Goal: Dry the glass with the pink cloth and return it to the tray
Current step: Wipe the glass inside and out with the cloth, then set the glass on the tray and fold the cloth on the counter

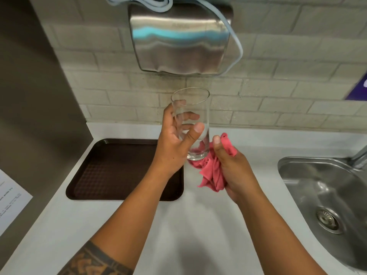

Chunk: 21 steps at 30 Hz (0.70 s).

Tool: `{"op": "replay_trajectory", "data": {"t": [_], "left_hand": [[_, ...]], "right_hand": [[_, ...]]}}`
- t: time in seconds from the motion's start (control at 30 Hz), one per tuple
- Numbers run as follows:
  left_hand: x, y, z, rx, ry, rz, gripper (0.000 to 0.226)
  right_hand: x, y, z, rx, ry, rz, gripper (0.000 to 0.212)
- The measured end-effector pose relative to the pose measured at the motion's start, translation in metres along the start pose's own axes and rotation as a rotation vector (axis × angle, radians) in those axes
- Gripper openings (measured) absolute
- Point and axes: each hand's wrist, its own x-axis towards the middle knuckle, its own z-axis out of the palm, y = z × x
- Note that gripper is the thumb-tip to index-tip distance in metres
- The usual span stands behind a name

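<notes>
Left hand (174, 143) gripping upright glass (191, 124), right hand (234, 171) clutching bunched pink cloth (212, 171) beside its base, brown tray (111, 169) behind.

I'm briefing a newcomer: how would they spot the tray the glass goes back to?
Start at the steel sink on the right and cross the white counter leftward. The tray lies flat by the brown side wall: dark brown, rectangular, rounded corners, grid-textured.
</notes>
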Motion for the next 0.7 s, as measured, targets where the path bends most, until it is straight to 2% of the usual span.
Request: {"op": "replay_trajectory", "data": {"t": [0.07, 0.1, 0.17, 0.3, 0.47, 0.7], "left_hand": [[0.003, -0.004, -0.010, 0.012, 0.000, -0.004, 0.069], [0.002, -0.006, -0.015, 0.029, -0.006, -0.026, 0.070], [-0.003, -0.012, -0.022, 0.086, -0.026, -0.064, 0.074], [-0.017, -0.035, -0.028, 0.225, -0.064, -0.103, 0.081], [-0.034, -0.077, -0.045, 0.327, -0.062, -0.274, 0.082], [-0.043, -0.123, -0.065, 0.378, -0.010, -0.411, 0.082]], "right_hand": [[0.005, -0.005, -0.009, 0.041, 0.000, -0.002, 0.012], [0.009, -0.005, -0.014, 0.041, 0.035, 0.005, 0.008], [0.018, -0.003, -0.022, 0.008, 0.118, 0.020, 0.018], [0.031, 0.007, -0.030, -0.018, 0.176, -0.011, 0.014], [0.034, 0.020, -0.033, -0.059, 0.043, -0.028, 0.025], [0.042, 0.034, -0.035, -0.081, 0.098, 0.054, 0.022]]}}
